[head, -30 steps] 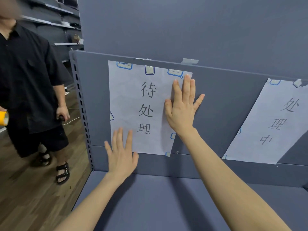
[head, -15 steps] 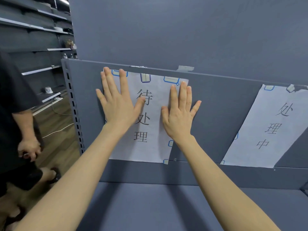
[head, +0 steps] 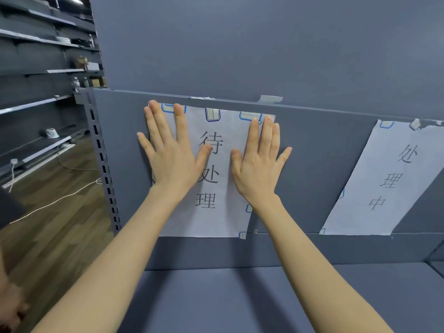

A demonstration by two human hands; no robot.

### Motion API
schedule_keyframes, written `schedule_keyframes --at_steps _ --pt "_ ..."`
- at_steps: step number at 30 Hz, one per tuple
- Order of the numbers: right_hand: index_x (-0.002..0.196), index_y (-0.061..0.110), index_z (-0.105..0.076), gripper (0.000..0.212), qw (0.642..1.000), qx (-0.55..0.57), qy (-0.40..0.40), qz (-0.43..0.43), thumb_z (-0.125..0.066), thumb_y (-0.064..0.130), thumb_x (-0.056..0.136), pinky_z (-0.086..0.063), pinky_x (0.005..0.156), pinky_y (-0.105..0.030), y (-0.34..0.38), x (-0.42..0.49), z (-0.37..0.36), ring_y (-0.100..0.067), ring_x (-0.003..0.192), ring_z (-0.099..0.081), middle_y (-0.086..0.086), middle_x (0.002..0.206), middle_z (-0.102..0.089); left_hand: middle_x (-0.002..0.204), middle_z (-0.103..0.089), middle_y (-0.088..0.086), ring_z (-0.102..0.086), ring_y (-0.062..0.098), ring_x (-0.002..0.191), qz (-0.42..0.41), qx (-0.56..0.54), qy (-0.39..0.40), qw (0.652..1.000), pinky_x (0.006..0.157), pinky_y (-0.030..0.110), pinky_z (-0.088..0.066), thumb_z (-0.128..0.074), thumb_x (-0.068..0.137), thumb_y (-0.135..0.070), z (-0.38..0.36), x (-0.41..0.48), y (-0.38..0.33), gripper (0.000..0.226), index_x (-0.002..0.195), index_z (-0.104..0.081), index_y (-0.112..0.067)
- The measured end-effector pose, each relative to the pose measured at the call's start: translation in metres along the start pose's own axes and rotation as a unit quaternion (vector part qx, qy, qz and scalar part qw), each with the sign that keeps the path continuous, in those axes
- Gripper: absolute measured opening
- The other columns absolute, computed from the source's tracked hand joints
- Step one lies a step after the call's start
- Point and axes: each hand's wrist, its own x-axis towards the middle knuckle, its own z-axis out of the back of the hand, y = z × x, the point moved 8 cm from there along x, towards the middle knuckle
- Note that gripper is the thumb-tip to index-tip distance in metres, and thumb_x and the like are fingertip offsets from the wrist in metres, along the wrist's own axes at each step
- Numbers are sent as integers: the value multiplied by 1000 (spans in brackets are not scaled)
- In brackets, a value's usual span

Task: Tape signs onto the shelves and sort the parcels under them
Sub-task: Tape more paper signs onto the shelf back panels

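Observation:
A white paper sign (head: 211, 219) printed with three black characters hangs on the grey back panel (head: 312, 164) of a shelf, fixed with blue-edged tape pieces along its top. My left hand (head: 168, 152) lies flat on the sign's upper left, fingers straight and spread. My right hand (head: 259, 162) presses flat over the sign's right edge, partly on the panel. A second white sign (head: 384, 183) with three characters hangs tilted on the same panel to the right. No parcels are in view.
The grey shelf board (head: 240, 301) runs below my arms. A perforated upright post (head: 103, 164) marks the shelf's left end. Beyond it are a wooden floor (head: 60, 224) with a white cable, dark wall shelves (head: 36, 68), and another person's hand (head: 12, 308) at the bottom left.
My left hand rose from the sign's bottom edge to its upper left and now presses there. My right hand stayed on the right edge. The other person has slid out of view leftward.

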Motion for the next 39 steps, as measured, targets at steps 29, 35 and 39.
schedule_keyframes --at_steps 29,35,39 --pt "147 20 -23 96 852 -148 448 -225 15 49 64 -16 111 -46 -234 -275 115 -23 136 -26 -2 149 -29 102 -66 28 -66 45 89 -228 4 392 892 57 51 -53 -93 34 -17 -150 -276 -132 60 88 -73 -1" --pt "145 20 -25 97 819 -194 474 -256 17 51 63 -21 109 -43 -340 -309 207 -23 135 -28 -1 147 -32 113 -65 22 -63 40 102 -254 -52 429 865 73 49 -54 -85 63 -25 -154 -348 -264 49 104 -70 -3" --pt "144 20 -27 51 798 -215 478 -298 -18 42 99 -23 108 -43 -407 -329 270 -23 135 -28 -2 146 -32 151 -32 11 -27 27 140 -276 -86 441 849 107 39 -29 -39 98 -36 -145 -380 -350 50 142 -38 -12"
